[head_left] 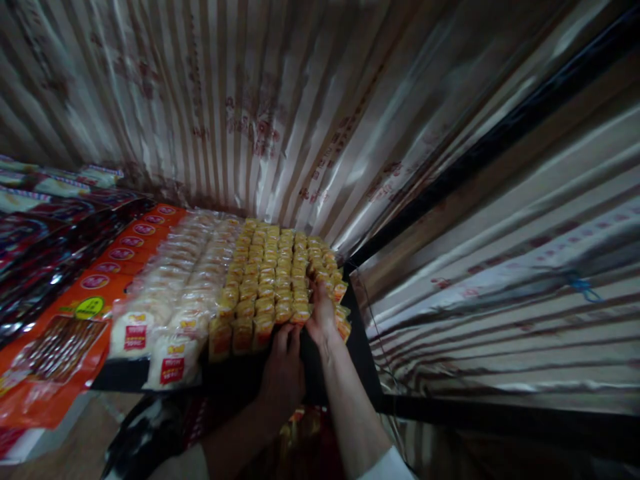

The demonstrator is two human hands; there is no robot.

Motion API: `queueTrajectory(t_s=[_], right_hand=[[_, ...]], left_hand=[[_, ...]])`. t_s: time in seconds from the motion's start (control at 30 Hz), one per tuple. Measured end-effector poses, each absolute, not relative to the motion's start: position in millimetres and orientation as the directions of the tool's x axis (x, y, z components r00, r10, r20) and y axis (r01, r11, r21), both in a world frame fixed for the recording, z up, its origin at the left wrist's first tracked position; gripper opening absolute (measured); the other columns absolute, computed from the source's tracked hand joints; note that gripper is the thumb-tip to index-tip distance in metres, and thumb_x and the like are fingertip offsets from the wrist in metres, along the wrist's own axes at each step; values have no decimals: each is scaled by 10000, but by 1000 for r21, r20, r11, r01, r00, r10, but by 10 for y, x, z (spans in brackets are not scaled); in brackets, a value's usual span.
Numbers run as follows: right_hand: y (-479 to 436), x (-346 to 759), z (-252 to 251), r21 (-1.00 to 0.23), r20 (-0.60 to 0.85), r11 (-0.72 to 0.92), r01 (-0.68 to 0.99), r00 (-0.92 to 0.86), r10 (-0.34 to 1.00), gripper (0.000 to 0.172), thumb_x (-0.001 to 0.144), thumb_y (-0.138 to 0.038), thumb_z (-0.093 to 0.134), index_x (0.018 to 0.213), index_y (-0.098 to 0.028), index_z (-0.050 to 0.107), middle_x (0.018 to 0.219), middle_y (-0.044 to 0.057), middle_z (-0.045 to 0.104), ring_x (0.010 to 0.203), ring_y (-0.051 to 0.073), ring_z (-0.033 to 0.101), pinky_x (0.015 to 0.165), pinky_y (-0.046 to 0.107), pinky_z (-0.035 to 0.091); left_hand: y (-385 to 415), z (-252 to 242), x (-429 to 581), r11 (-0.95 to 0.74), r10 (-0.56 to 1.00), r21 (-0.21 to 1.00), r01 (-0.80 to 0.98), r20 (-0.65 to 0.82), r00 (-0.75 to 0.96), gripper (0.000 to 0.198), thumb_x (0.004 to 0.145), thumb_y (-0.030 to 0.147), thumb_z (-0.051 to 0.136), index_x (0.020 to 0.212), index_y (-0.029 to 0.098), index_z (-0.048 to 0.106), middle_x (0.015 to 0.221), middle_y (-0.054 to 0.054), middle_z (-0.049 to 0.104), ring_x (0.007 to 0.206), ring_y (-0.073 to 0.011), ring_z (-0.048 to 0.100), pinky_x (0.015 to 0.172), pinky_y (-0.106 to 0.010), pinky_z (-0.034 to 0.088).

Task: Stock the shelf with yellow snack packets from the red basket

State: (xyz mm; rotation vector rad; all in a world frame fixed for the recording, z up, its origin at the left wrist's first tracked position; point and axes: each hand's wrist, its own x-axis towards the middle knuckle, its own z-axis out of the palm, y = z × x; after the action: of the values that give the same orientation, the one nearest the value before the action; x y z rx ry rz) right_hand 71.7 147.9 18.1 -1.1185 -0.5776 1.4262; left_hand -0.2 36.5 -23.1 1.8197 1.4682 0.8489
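Mostly, the small yellow packs [267,273] sat in the middle of the frame, lined up in long rows on a black table [361,360]. The left hand [284,360] was just below the middle of the frame, with its fingertips up against the front of the rows. Its fingers were bent a little, but it was too dark to tell if they held a pack. The right hand [323,313] was just beside it, a bit higher up. Its fingers went in between the packs near the right end, and some of them were hidden, so I could not tell if they were gripping one. A few yellow packs stood on the right side of that hand too.

Left of the yellow packs were two rows of clear bags [173,360] with white, round things inside. Next to those, long orange packs [95,283] lay on top of each other in a slanted row. Dark, shiny packs [55,267] filled the left edge of the frame. A stripy, shiny sheet [250,120] with red pictures hung across the top. A dark pole [495,137] ran up to the upper right, and a blue tie [584,287] showed at the far right.
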Motion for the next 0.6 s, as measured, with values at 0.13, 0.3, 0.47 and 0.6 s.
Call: queueTrajectory(t_s=[0.13, 0.3, 0.47, 0.6], right_hand=[[1533, 674, 218, -823, -391, -288, -489, 121, 912, 336, 857, -492, 420, 897, -262, 661, 932, 12, 732, 1070, 222, 615, 915, 418, 512], [1582, 643, 293, -824, -395, -313, -472, 82, 915, 315, 855, -472, 475, 998, -251, 648, 1004, 23, 717, 1109, 198, 594, 929, 397, 505], [1631, 673, 275, -841, -347, -276, -465, 73, 935, 307, 820, -494, 526, 961, -255, 658, 991, 22, 719, 1093, 203, 604, 925, 399, 509], [1653, 638, 301, -869, -317, -230, -438, 138, 938, 280, 830, -474, 513, 893, -251, 671, 934, 21, 730, 1075, 212, 614, 915, 404, 515]], left_hand=[[353, -252, -20, -189, 979, 807, 560, 110, 172, 574, 786, 58, 332, 1357, 30, 390, 1376, -206, 384, 1317, -253, 340, 1105, -413, 311], [345, -265, -27, -213, 974, 812, 543, 134, 182, 550, 809, 70, 310, 1350, 3, 385, 1354, -228, 389, 1311, -259, 338, 1098, -429, 316], [347, -278, -9, -202, 977, 813, 546, 131, 167, 559, 806, 60, 310, 1359, 37, 385, 1378, -201, 380, 1330, -253, 324, 1107, -428, 311], [354, -283, 1, -182, 981, 820, 542, 114, 157, 579, 784, 43, 331, 1360, 42, 390, 1383, -199, 387, 1339, -254, 317, 1117, -421, 301]])
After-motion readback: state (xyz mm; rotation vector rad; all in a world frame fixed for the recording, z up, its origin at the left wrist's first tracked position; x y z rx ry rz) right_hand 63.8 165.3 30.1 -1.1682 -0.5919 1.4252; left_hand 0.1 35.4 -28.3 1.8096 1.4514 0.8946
